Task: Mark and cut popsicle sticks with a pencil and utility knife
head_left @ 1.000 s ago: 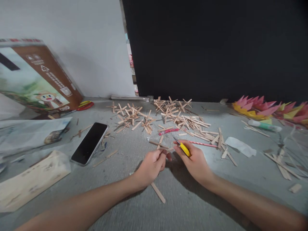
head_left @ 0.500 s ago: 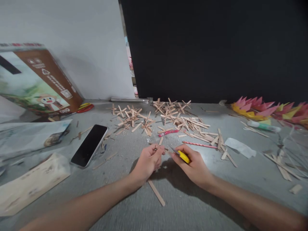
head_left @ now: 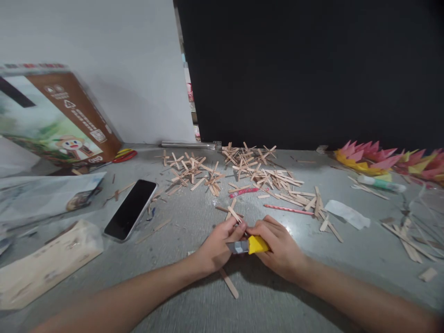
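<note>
Gripping a yellow box cutter in the right hand, the person pinches a thin wooden stick with the left hand, low over the grey table. Another loose stick lies beneath; a black phone rests well left.

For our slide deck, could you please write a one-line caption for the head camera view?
Left hand pinches a wooden stick while right hand grips a yellow utility knife above the grey table.

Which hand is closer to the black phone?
Left. The left hand is closer to the phone, which lies off to its left on the table. The right hand, holding the yellow cutter, is farther away on the other side.
</note>
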### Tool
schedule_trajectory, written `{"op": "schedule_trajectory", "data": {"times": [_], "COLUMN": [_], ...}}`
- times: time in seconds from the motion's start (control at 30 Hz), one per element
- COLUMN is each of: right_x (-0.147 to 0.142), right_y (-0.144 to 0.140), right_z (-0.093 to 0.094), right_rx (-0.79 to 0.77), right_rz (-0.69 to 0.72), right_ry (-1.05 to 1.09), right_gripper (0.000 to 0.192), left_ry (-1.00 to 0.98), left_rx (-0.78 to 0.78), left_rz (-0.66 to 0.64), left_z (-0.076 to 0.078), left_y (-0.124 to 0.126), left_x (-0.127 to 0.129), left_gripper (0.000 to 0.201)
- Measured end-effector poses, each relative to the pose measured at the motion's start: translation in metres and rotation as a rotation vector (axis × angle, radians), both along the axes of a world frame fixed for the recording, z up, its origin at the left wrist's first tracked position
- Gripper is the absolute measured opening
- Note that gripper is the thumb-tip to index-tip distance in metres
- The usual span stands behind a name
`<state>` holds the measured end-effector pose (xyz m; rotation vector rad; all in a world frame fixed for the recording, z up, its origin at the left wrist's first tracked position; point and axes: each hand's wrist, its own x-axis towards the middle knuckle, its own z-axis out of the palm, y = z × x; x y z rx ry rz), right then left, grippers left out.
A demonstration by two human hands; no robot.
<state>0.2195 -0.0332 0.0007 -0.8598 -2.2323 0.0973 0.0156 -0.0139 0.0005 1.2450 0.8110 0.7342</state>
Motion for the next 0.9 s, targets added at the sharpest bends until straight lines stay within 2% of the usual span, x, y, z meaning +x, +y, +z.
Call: {"op": "schedule_trajectory", "data": {"times": [0.07, 0.17, 0.23, 0.3, 0.4, 0.47, 0.57, 0.7, 0.9], "right_x": [0.001, 0.007, 0.013, 0.02, 0.025, 0.026, 0.026, 0.026, 0.026], "right_y": [-0.003, -0.004, -0.001, 0.006, 0.016, 0.019, 0.018, 0.018, 0.018], "right_z": [0.001, 0.0, -0.001, -0.001, 0.0, 0.0, 0.0, -0.003, -0.002], "right_rx": [-0.076, -0.146, -0.137, -0.143, -0.2, -0.247, -0.299, -0.314, -0.283], "right_rz": [0.008, -0.117, -0.199, -0.206, -0.224, -0.184, -0.168, -0.171, -0.136], "right_ry": [0.013, 0.08, 0.108, 0.094, 0.093, 0.059, 0.049, 0.087, 0.035], "right_gripper": [0.025, 0.037, 0.036, 0.028, 0.028, 0.03, 0.034, 0.041, 0.045], "left_ry": [0.033, 0.102, 0.109, 0.08, 0.093, 0.094, 0.095, 0.127, 0.117], "left_rx": [0.061, 0.127, 0.147, 0.135, 0.151, 0.138, 0.098, 0.093, 0.064], "left_rz": [0.089, 0.151, 0.161, 0.203, 0.263, 0.272, 0.263, 0.242, 0.216], "left_z": [-0.003, -0.004, -0.001, 0.004, 0.012, 0.014, 0.014, 0.011, 0.008], "left_y": [0.001, 0.007, 0.011, 0.015, 0.017, 0.017, 0.019, 0.021, 0.021], "left_x": [-0.001, -0.004, -0.007, -0.01, -0.012, -0.013, -0.013, -0.012, -0.012], "left_gripper": [0.055, 0.048, 0.044, 0.041, 0.058, 0.072, 0.081, 0.076, 0.076]}}
